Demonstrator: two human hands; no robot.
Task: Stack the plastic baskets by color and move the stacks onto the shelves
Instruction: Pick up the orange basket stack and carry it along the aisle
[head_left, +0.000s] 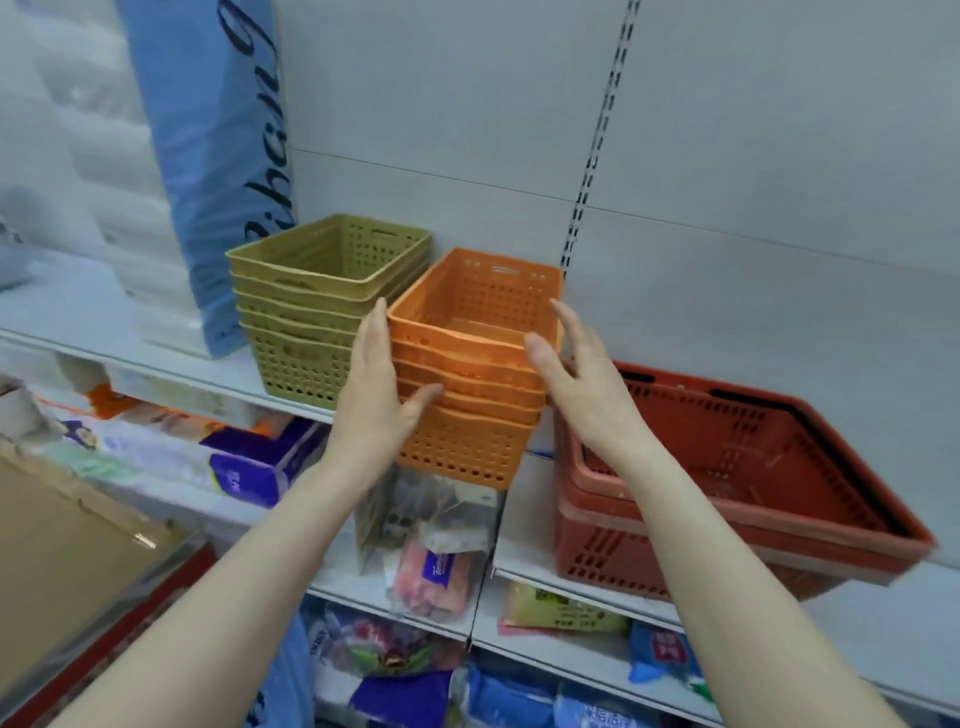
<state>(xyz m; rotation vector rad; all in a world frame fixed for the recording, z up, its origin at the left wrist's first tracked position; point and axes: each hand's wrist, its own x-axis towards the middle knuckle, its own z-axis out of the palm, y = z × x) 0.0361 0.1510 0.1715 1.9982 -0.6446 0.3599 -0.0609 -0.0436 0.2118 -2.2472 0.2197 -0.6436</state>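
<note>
Your left hand (374, 384) lies flat against the left side of the orange basket stack (467, 431), fingers straight and thumb across its front. Your right hand (576, 379) is spread open at the stack's right side, thumb at the top rim. The stack is just right of the olive basket stack (306, 322) on the shelf (104, 322) and left of the red shopping baskets (727, 467).

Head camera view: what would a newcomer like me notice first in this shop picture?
An orange stack of baskets is dead centre at the front edge of the shelf, with the left hand and right hand flanking its sides, fingers straight. Just behind it to the left, an olive-green stack of baskets stands on the shelf. To its right are two big nested red shopping baskets.
</note>
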